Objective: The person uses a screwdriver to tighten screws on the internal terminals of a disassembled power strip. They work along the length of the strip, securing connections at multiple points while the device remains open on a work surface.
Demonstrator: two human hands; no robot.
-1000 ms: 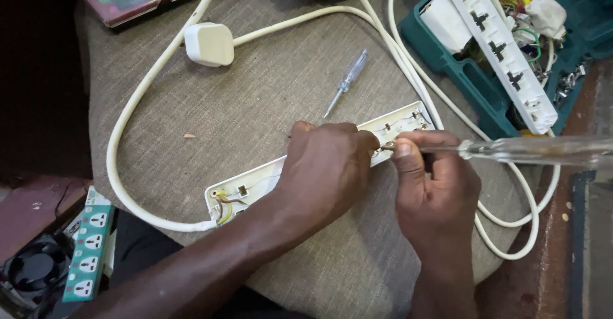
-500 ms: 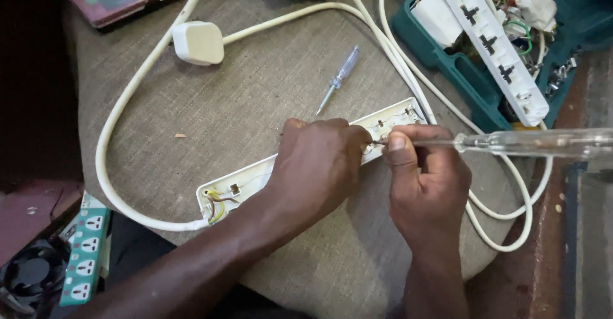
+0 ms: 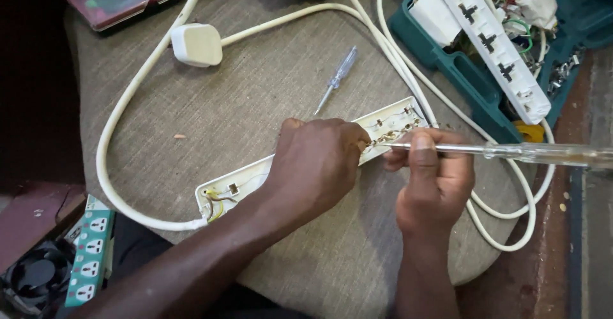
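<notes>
An opened white power strip base (image 3: 242, 185) lies on a grey cushion (image 3: 255, 102), its brass contacts and wires exposed. My left hand (image 3: 316, 162) presses down on the middle of the strip and covers that part. My right hand (image 3: 434, 182) grips a long clear-handled screwdriver (image 3: 530, 154), holding it nearly level. Its metal tip rests on the brass contacts near the strip's right end, close to my left fingers.
A small clear screwdriver (image 3: 337, 79) lies on the cushion above the strip. A white plug (image 3: 196, 44) and its looping cable (image 3: 121, 127) surround the work. A teal toolbox (image 3: 460, 63) holds another white strip cover (image 3: 488, 38). A green socket strip (image 3: 89, 258) and fan (image 3: 32, 281) sit lower left.
The camera view has shifted slightly. My right hand's screwdriver tip stays at the strip's right-end contacts, and my left hand stays pressed on the strip.
</notes>
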